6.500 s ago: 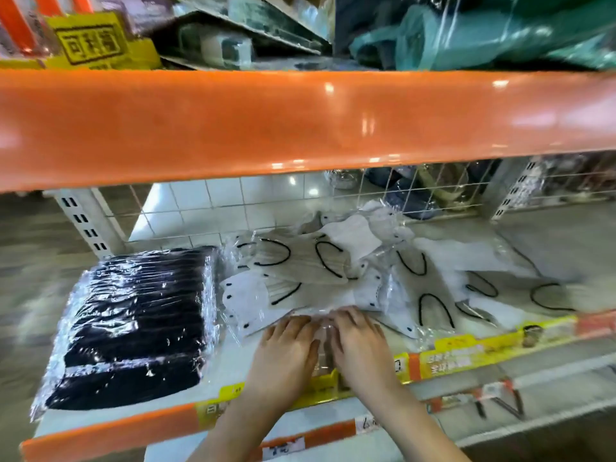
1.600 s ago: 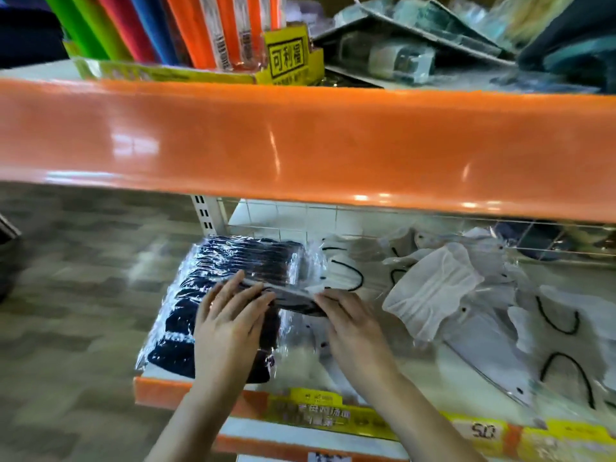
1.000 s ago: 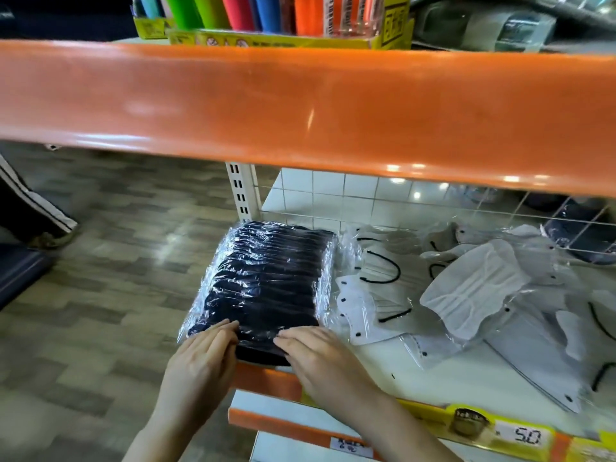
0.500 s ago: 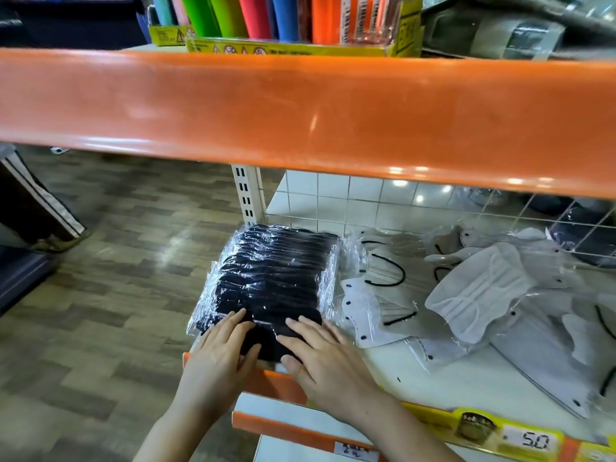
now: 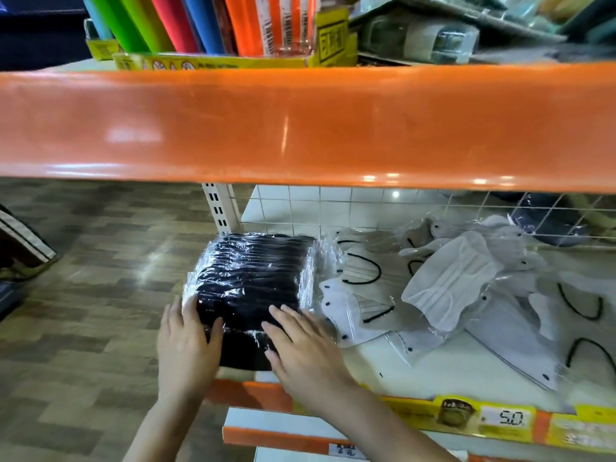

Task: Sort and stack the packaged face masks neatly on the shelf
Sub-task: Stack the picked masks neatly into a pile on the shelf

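While our left hand (image 5: 188, 345) and right hand (image 5: 301, 345) press flat-fingered on the black mask stack (image 5: 250, 281), it sits on the shelf (image 5: 450, 371). Loose white mask packets (image 5: 446, 288) lie just beside.

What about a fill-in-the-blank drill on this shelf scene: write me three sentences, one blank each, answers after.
1. Both hands, the left hand and the right hand, rest flat on the stack of ______ masks.
2. That stack sits at the ______ end of the shelf.
3. The loose white masks lie to the ______ of the stack.

Answers: black; left; right
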Demonstrator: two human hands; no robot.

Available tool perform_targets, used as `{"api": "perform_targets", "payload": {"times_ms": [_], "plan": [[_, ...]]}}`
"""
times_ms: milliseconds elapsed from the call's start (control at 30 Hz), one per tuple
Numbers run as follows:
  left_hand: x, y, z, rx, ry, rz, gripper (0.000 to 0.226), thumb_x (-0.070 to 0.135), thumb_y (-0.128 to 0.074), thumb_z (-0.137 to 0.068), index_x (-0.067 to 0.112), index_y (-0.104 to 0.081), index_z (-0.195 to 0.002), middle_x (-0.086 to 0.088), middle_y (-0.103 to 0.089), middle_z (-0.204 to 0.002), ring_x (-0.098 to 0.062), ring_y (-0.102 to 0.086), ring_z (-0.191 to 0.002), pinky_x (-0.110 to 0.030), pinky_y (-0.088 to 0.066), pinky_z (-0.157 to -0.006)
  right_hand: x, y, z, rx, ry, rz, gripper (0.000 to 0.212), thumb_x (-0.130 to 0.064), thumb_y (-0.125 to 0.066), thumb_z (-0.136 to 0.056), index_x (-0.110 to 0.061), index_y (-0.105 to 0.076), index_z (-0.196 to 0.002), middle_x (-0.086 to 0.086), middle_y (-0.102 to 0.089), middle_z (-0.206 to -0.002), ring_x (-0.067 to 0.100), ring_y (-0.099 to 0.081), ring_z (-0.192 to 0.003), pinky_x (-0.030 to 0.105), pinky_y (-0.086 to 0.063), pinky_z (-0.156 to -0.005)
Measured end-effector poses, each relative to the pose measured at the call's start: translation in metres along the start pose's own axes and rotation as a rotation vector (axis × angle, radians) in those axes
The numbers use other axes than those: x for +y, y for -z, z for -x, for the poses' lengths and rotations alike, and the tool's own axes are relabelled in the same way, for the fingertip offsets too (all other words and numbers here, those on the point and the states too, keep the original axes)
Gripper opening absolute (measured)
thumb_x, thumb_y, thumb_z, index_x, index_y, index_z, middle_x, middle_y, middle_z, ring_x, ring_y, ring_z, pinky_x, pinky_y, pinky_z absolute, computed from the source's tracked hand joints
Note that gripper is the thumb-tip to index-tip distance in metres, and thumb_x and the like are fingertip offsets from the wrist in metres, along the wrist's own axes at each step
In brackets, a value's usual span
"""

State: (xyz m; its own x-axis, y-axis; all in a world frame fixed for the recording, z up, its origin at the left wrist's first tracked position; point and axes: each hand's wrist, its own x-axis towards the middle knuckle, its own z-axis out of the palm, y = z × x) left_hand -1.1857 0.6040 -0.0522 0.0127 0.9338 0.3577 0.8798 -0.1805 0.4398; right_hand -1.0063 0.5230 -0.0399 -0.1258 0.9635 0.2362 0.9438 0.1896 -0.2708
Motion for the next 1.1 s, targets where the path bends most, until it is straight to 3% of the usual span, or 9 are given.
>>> {"api": "perform_targets", "payload": {"times_ms": [67,167,333,433,633,800,1033,1100], "plan": [[0.002,-0.003,-0.011,-0.038,0.151,0.099,0.060,0.013,-0.067,-0.086,-0.009,-0.039,-0.134,-0.038,-0.038,-0.136,-0.049,-0.032,-0.131,-0.054,-0.028,-0.109,-0.003,0.002,-0.008,-0.026,0.020,-0.005,0.047,-0.036,-0.036,-0.093,-0.022,-0.052,-0.135,0.000,-0.040,-0.149,0.015,-0.034,-0.139,0.041,-0.030,-0.113],[0.014,-0.004,-0.021,-0.028,0.250,0.319,0.044,0.012,-0.059,-0.091,-0.005,-0.043,-0.129,-0.031,-0.050,-0.127,-0.044,-0.045,-0.122,-0.048,-0.035,-0.100,-0.002,0.004,-0.015,-0.201,0.042,-0.073,0.060,-0.039,-0.039,-0.099,-0.021,-0.018,-0.152,0.000,0.003,-0.161,0.014,0.007,-0.147,0.043,0.006,-0.119],[0.024,-0.007,-0.026,0.012,0.249,0.427,0.028,0.014,-0.051,-0.095,0.003,-0.052,-0.121,-0.023,-0.058,-0.118,-0.036,-0.053,-0.110,-0.041,-0.039,-0.089,0.003,-0.002,-0.023,-0.221,0.034,-0.034,0.065,-0.043,-0.038,-0.099,-0.021,-0.009,-0.153,-0.001,0.012,-0.160,0.013,0.016,-0.146,0.047,0.010,-0.117],[0.019,-0.012,-0.029,-0.004,0.254,0.412,0.031,0.017,-0.050,-0.096,0.003,-0.051,-0.124,-0.022,-0.056,-0.122,-0.035,-0.051,-0.114,-0.042,-0.038,-0.092,0.004,-0.004,-0.025,-0.195,0.029,-0.017,0.062,-0.041,-0.036,-0.100,-0.021,-0.011,-0.153,-0.001,0.010,-0.161,0.012,0.015,-0.146,0.047,0.011,-0.117],[0.012,-0.018,-0.025,0.084,0.138,0.166,0.024,0.011,-0.053,-0.092,-0.002,-0.057,-0.111,-0.029,-0.059,-0.106,-0.046,-0.055,-0.100,-0.054,-0.043,-0.084,0.002,-0.004,-0.023,-0.095,0.015,-0.069,0.053,-0.035,-0.034,-0.101,-0.017,-0.026,-0.150,0.000,-0.004,-0.161,0.013,0.004,-0.147,0.043,0.007,-0.118],[0.047,-0.015,-0.011,0.152,0.045,0.066,0.052,0.028,-0.036,-0.080,0.000,-0.057,-0.119,-0.025,-0.052,-0.131,-0.046,-0.040,-0.128,-0.061,-0.025,-0.104,0.003,-0.004,-0.019,0.077,0.034,-0.125,0.044,-0.029,-0.036,-0.097,-0.011,-0.048,-0.136,0.007,-0.031,-0.154,0.020,-0.022,-0.143,0.041,-0.007,-0.120],[0.114,-0.024,0.004,-0.008,-0.177,0.158,0.045,0.019,-0.041,-0.083,0.000,-0.056,-0.121,-0.023,-0.052,-0.133,-0.043,-0.037,-0.132,-0.057,-0.028,-0.108,0.032,0.019,-0.003,0.135,-0.073,-0.090,0.040,-0.014,-0.053,-0.083,-0.001,-0.055,-0.121,0.015,-0.045,-0.140,0.030,-0.034,-0.134,0.048,-0.019,-0.116],[0.133,-0.031,0.010,-0.067,-0.249,0.174,0.049,0.025,-0.033,-0.085,0.000,-0.056,-0.120,-0.022,-0.054,-0.132,-0.042,-0.040,-0.131,-0.056,-0.030,-0.108,0.050,0.029,0.005,0.160,-0.124,-0.047,0.044,-0.013,-0.062,-0.075,-0.002,-0.059,-0.118,0.016,-0.053,-0.132,0.033,-0.045,-0.126,0.045,-0.030,-0.113]]}}
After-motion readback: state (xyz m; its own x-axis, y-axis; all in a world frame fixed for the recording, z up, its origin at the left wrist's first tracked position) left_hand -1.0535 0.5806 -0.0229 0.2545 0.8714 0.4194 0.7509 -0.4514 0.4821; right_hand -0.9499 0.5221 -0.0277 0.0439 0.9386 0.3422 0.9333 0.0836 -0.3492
